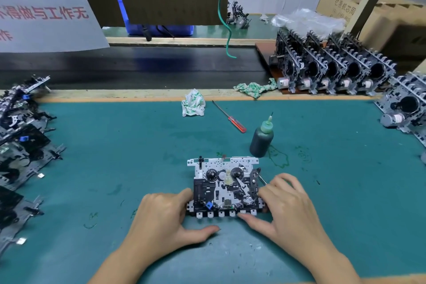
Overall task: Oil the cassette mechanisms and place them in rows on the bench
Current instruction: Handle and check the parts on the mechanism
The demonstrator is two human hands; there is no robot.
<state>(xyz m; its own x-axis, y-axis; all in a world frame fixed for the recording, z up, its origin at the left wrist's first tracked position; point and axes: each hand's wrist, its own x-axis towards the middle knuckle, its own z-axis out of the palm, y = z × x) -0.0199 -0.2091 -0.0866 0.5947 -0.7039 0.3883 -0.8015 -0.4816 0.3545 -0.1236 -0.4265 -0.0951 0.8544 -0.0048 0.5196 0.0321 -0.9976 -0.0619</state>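
Observation:
A cassette mechanism [224, 185] lies flat on the green bench mat [115, 157], close to me at the centre. My left hand [166, 214] grips its left edge, fingers curled against the side and thumb stretched out along the mat in front. My right hand [288, 205] grips its right edge, thumb pressed on the front row of keys. A thin metal rod pokes out beside the right fingers; I cannot tell whether the hand holds it. A dark oil bottle [261, 140] with a green nozzle stands upright just behind the mechanism, to the right.
A red-handled screwdriver [230, 117] and a crumpled rag [193, 104] lie further back. Upright mechanisms stand in rows [334, 71] at the back right, with more [405, 108] at the right edge. A pile of mechanisms [20, 145] fills the left side. A black conveyor belt [138, 64] runs behind.

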